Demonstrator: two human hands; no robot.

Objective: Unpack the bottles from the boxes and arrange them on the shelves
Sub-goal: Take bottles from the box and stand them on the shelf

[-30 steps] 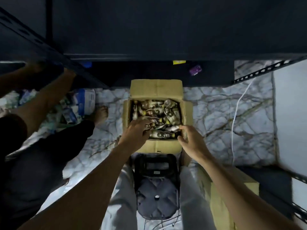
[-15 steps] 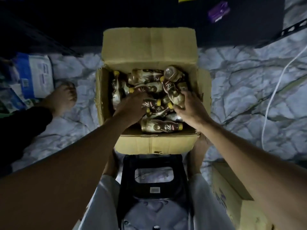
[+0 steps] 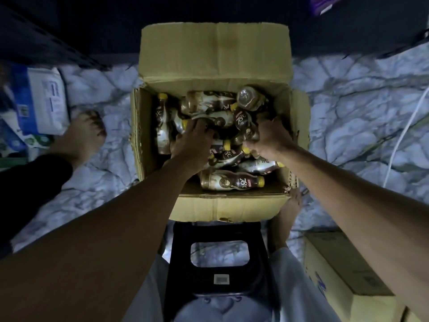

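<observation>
Dim room, little light. At far left, blue-and-white packs (image 3: 39, 101) lying on the floor beneath a dark metal shelf frame (image 3: 58, 49). Just beside them, a second person's bare foot (image 3: 81, 135) and black trouser leg (image 3: 30, 182), planted on the pale marble-veined floor (image 3: 104, 182). In the middle, an open cardboard box (image 3: 216, 61) standing on that floor, far flap folded back toward the dark shelf base, heaped inside with bottles (image 3: 232, 182), brown, yellow-capped, most lying on their sides. Left hand (image 3: 192, 145) down in the heap, fingers curled over a pale bottle (image 3: 216, 118) near the centre. Right hand (image 3: 270, 138) near it, toward the box's right wall, fingers wrapped round a dark bottle (image 3: 243, 122) with a yellow cap. Nearer than the box, a black plastic stool (image 3: 218, 263) between the wearer's pale-clothed knees. Further right, a white cable (image 3: 405, 133) trailing across the floor, a second carton (image 3: 336, 270) at the lower corner, and something purple (image 3: 323, 4) at the top right edge, too cropped to identify.
</observation>
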